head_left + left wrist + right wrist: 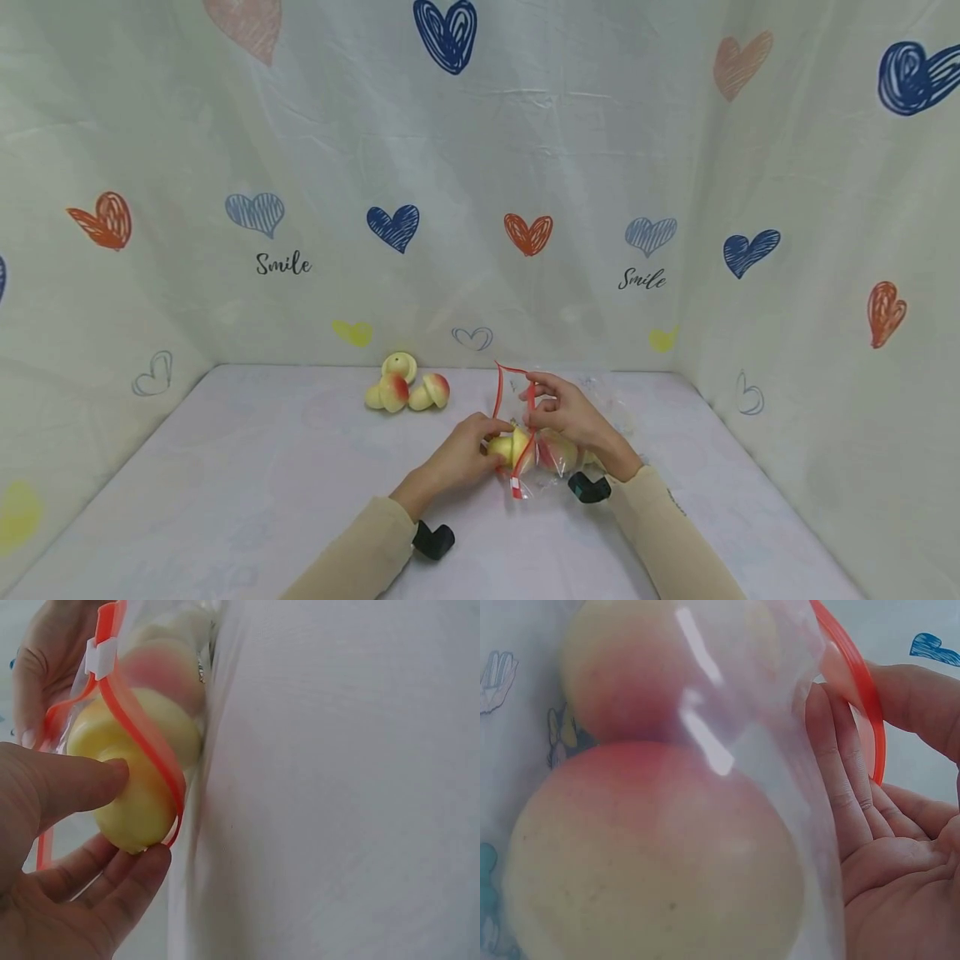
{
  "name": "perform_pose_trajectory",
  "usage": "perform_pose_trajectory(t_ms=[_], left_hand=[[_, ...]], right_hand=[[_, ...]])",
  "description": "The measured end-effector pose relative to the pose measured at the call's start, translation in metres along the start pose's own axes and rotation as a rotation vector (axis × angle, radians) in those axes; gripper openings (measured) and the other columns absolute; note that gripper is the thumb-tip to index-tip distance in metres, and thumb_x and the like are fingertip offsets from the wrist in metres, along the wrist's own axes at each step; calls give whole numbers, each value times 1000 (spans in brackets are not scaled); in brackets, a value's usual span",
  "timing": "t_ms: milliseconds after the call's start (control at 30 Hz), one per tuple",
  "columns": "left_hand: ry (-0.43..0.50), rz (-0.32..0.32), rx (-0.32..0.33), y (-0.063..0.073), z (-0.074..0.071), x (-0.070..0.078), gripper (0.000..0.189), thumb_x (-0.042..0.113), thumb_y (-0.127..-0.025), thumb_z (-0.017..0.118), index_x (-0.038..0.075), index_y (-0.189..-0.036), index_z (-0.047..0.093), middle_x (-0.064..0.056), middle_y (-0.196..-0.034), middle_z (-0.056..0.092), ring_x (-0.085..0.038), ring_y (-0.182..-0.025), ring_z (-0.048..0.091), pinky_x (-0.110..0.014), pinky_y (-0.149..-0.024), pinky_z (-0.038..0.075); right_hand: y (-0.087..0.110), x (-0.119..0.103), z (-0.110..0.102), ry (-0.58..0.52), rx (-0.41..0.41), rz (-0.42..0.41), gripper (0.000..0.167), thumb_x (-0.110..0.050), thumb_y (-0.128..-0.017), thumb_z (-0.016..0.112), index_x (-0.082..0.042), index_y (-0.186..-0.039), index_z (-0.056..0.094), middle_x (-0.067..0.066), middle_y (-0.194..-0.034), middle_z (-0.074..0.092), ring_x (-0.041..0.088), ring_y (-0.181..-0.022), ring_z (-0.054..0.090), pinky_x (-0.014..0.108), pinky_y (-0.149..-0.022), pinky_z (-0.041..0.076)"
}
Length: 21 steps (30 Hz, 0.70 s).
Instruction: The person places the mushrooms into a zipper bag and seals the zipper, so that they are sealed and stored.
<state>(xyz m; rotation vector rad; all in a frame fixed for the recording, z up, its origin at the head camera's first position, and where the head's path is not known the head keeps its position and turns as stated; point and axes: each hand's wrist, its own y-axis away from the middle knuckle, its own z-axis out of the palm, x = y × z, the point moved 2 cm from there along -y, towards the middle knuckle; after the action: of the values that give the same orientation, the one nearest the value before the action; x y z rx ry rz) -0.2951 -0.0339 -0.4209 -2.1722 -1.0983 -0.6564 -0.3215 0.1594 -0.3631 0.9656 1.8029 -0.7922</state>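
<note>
My left hand (463,452) pinches a yellow mushroom-shaped toy (135,806) between thumb and fingers. This toy sits in the mouth of a clear zip bag, whose red rim (142,735) crosses over it. A white slider (100,658) is on that rim. Up at the far side of the opening, my right hand (572,415) holds the rim (874,712) between thumb and fingers, with the mouth spread apart. Inside the bag lie more toys, cream with red patches, one large (652,862) and another (645,675) against it in the right wrist view.
Three similar mushroom toys lie grouped at the back of the table: one at the rear (400,365), one in front (392,392), one to the right (431,392). Behind them hangs a curtain (450,292) printed with hearts. Black wrist cameras (433,541) are worn on both arms.
</note>
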Motion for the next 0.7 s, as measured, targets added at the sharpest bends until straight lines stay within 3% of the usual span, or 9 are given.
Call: perform_pose_trajectory(t_ms=[267,500,700], left_hand=[[3,1,-2,-1,3,-1,39,0,-80,69,7,-118,65,-8,-101,59,-22,-93,56,-29,-79,51],[-12,25,1,-1,3,-3,40,-1,-79,68,10,-118,67,-5,-96,59,-21,-90,55,-29,-78,50],[-2,13,-13,-2,3,-4,43,-3,-79,68,12,-119,67,-3,-96,58,-20,-91,56,-30,-81,49]], right_hand=[[-7,16,-3,21,-1,-13,68,2,-84,64,1,-144,32,17,-119,56,19,-79,63,50,-77,53],[-13,31,-6,10,5,-19,69,-2,-84,67,-4,-145,34,25,-123,52,19,-78,63,30,-70,55],[-13,32,-5,-12,11,-26,69,-5,-83,69,-5,-144,35,24,-122,52,21,-79,64,31,-73,55]])
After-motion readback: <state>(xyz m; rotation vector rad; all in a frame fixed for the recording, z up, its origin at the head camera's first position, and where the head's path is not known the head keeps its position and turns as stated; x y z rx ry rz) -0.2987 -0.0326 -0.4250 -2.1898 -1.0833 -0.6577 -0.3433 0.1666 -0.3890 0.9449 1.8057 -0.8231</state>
